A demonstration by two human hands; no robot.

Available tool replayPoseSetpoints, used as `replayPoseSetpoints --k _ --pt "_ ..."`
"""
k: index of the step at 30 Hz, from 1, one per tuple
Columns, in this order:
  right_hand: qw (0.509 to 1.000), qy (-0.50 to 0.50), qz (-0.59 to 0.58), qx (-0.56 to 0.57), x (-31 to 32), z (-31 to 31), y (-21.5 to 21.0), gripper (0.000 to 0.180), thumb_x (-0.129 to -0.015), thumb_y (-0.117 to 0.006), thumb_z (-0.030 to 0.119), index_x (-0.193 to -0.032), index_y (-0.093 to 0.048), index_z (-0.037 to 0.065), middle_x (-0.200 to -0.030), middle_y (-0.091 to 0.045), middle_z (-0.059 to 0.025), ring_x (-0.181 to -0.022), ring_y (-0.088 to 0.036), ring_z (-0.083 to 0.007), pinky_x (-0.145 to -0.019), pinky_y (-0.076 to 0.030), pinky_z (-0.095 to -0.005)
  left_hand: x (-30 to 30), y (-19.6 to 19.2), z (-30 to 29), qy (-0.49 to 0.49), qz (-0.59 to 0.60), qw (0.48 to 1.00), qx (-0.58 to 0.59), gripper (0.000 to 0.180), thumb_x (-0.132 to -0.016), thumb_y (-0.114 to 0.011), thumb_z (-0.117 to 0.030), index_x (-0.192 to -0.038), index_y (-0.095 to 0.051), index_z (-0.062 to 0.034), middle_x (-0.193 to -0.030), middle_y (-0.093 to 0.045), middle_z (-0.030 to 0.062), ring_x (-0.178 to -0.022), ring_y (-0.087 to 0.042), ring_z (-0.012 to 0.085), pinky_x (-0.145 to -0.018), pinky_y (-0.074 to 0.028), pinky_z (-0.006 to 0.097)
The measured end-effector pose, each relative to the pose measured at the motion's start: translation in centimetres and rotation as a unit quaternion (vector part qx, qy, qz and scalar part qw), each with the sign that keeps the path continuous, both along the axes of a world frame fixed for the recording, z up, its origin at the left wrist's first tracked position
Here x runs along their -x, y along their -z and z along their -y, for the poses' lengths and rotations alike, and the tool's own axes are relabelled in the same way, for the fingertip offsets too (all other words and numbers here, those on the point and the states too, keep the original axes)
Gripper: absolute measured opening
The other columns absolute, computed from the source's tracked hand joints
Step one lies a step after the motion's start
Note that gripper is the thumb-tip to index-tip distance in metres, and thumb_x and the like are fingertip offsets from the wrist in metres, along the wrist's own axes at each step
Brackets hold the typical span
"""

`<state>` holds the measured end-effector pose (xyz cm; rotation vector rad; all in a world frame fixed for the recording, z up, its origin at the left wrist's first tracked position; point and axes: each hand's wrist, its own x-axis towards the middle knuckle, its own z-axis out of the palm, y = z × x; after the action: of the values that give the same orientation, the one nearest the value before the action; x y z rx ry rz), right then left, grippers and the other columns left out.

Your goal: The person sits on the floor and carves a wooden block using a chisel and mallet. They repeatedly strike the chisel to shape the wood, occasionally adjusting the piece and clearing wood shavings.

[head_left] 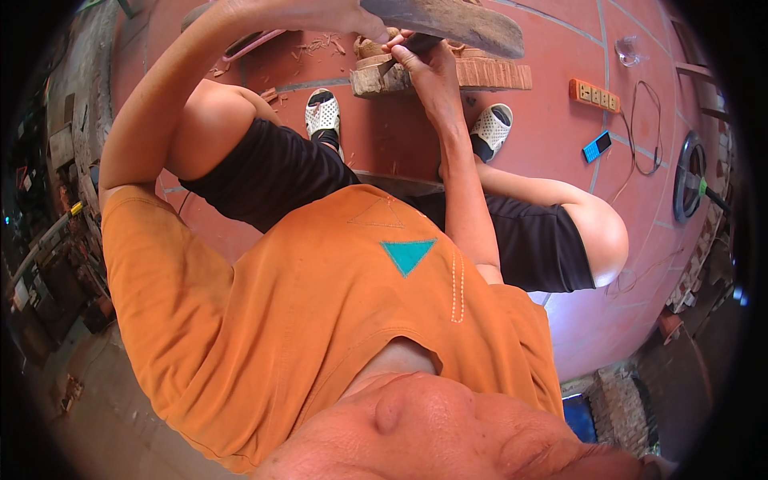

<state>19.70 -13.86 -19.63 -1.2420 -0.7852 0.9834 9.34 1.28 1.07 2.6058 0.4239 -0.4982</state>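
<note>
My left hand (324, 14) is at the top edge, partly cut off by it. It appears closed on the near end of a long, flat brown wooden bar (460, 26), its thumb pointing right. Just below the bar, my right hand (430, 70) pinches a dark, narrow tool (418, 43), the thumb lying along it. Under both hands is a thick wooden slab (496, 74) with a rough, pale edge. Part of a rounded brown wooden piece (368, 45) rests on it, mostly hidden by the bar and my hands.
Wood shavings (324, 44) litter the red tiled floor (552, 128). To the right are an orange power strip (594, 95) with a cable, a blue phone (597, 146), a clear glass (628, 51) and a dark round-rimmed object (689, 176). Wood pieces (60, 148) line the left side.
</note>
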Motion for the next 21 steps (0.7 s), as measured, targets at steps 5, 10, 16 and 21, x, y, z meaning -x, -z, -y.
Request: replayPoseSetpoints --k 5,10,16,21 --pt "0.999 0.010 -0.034 -0.019 0.2 -0.1 0.5 0.021 -0.096 -0.068 0.002 -0.114 -0.060 0.003 -0.102 -0.070 -0.0051 -0.099 -0.068 -0.0156 -0.093 -0.053 -0.0307 0.2 -0.7 -0.2 -0.060 0.076 0.994 0.054 0.078 -0.087 -0.075 -0.029 -0.154 -0.041 -0.0051 -0.113 -0.069 0.0276 -0.099 -0.070 0.0380 -0.086 -0.054 0.044" --pt "0.996 0.015 -0.075 -0.039 0.1 -0.4 1.2 0.023 -0.092 -0.075 0.005 -0.111 -0.062 0.003 -0.099 -0.070 -0.0023 -0.094 -0.066 -0.0112 -0.086 -0.053 -0.0273 0.9 0.8 -0.2 -0.013 0.175 0.985 -0.008 0.078 -0.087 -0.075 -0.031 -0.153 -0.042 -0.0053 -0.113 -0.068 0.0291 -0.097 -0.069 0.0413 -0.085 -0.054 0.045" --pt "0.999 0.018 -0.030 0.007 -0.2 -0.3 1.0 0.023 -0.093 -0.073 0.005 -0.112 -0.062 0.003 -0.099 -0.071 -0.0021 -0.095 -0.066 -0.0117 -0.088 -0.052 -0.0282 0.2 -0.8 0.2 -0.014 0.031 0.999 -0.020 0.076 -0.087 -0.075 -0.032 -0.151 -0.044 -0.0054 -0.113 -0.068 0.0294 -0.097 -0.069 0.0414 -0.085 -0.054 0.044" --pt "0.996 0.016 -0.080 -0.031 -0.2 -0.1 0.8 0.023 -0.094 -0.071 0.005 -0.115 -0.061 0.003 -0.100 -0.071 -0.0033 -0.096 -0.068 -0.0135 -0.089 -0.053 -0.0296 0.5 0.3 -0.6 0.004 0.233 0.972 -0.033 0.079 -0.085 -0.077 -0.029 -0.152 -0.043 -0.0041 -0.116 -0.068 0.0298 -0.105 -0.069 0.0407 -0.090 -0.053 0.045"
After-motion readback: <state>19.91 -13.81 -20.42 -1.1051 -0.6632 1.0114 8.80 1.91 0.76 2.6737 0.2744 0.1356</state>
